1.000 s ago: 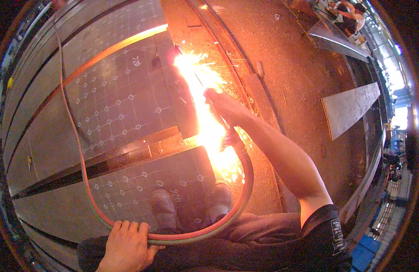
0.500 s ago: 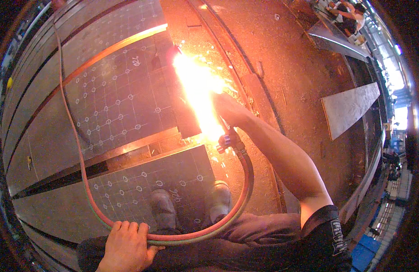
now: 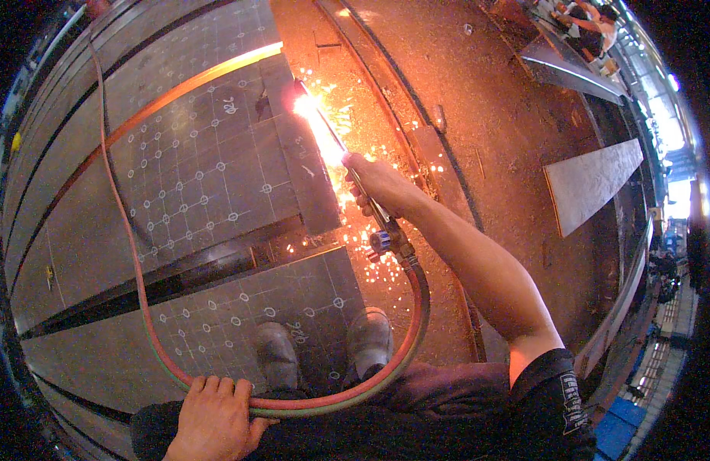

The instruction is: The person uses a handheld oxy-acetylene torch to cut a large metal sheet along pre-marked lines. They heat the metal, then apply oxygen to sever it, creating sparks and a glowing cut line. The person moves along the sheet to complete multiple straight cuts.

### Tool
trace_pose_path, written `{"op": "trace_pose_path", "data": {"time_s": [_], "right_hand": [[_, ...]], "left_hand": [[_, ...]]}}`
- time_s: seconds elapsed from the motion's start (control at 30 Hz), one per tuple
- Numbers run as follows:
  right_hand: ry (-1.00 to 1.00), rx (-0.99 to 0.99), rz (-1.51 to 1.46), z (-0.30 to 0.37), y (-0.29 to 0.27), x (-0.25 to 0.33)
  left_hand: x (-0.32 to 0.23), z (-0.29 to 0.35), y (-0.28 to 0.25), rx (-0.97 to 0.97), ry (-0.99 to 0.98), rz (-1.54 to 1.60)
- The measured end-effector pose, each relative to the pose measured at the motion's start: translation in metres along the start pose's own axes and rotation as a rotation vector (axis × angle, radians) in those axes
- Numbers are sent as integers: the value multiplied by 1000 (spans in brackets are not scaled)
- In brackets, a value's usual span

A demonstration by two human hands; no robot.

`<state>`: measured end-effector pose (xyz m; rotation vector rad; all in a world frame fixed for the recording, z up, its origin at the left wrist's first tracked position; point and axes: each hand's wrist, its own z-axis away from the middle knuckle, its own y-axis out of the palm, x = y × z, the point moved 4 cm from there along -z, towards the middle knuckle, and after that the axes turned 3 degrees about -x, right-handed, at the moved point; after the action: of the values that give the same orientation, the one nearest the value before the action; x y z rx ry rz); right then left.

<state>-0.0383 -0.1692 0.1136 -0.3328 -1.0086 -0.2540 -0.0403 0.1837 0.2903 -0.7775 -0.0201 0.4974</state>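
Observation:
My right hand [image 3: 378,184] is wrapped round a cutting torch [image 3: 380,217], its valve knobs just below my fist. The torch's bright tip lies at the right edge of a dark steel plate [image 3: 193,165] marked with chalk circles and lines. Glare hides part of that edge, and sparks scatter down its right side. From the torch's lower end a red and green twin hose [image 3: 355,399] loops down in front of me and up the left side. My left hand [image 3: 215,415] is closed over this hose near my lap.
My boots [image 3: 366,342] stand at a nearer chalk-marked plate [image 3: 216,338], with a dark gap beyond it. A rail [image 3: 385,92] runs along the brown floor at right. Farther right lies a tapered grey plate [image 3: 597,188]. Another person [image 3: 593,27] is at the far right.
The glare and flame have shrunk sharply, so the torch, my right fingers and the plate edge now show. Sparks are spread more widely. My left hand and the hose have stayed in place.

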Motion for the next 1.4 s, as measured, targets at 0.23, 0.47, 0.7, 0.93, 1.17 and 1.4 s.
{"op": "trace_pose_path", "data": {"time_s": [0.23,0.47,0.7,0.93,1.17,1.4], "right_hand": [[-7,18,5,2,3,2],[106,6,-77,3,3,-4],[52,33,3,-4,-1,-18],[70,10,-91,8,4,0],[101,35,-150,2,2,-16],[121,26,-80,5,2,-10]], "left_hand": [[-1,0,-2,12,-8,12],[-1,-1,-2,28,-7,-7],[-1,-2,-1,45,-11,27],[-2,1,-3,2,10,5],[-1,1,-1,14,9,9],[0,1,0,27,0,34]]}}
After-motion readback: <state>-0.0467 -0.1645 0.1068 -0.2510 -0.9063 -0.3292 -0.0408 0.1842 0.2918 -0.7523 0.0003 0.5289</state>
